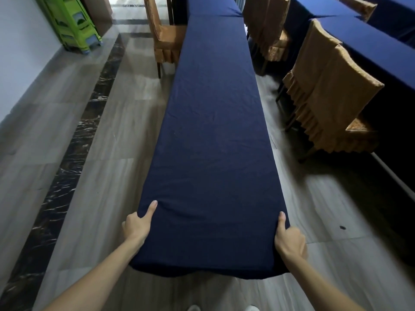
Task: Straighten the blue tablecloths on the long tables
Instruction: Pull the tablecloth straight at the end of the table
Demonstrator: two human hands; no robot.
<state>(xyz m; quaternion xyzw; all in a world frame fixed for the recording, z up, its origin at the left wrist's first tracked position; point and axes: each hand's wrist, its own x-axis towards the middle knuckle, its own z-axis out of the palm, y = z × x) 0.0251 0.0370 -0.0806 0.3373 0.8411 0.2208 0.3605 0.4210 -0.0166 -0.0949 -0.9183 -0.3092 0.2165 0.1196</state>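
A dark blue tablecloth (213,131) covers a long narrow table that runs away from me down the middle of the view, with faint creases across its top. My left hand (137,225) grips the cloth at the near left corner, thumb lying on top and fingers tucked under the edge. My right hand (289,239) holds the near right corner the same way, thumb up along the side. The cloth's near end hangs over the table end just in front of me. A second blue-covered table (213,5) continues beyond the far end.
Chairs in tan ruffled covers stand on the right (330,90) and far right (267,25), one more on the left (164,39). Another blue-clothed table (381,55) lies at the right. Stacked green stools (71,21) sit by the left wall. Grey tiled floor runs on both sides.
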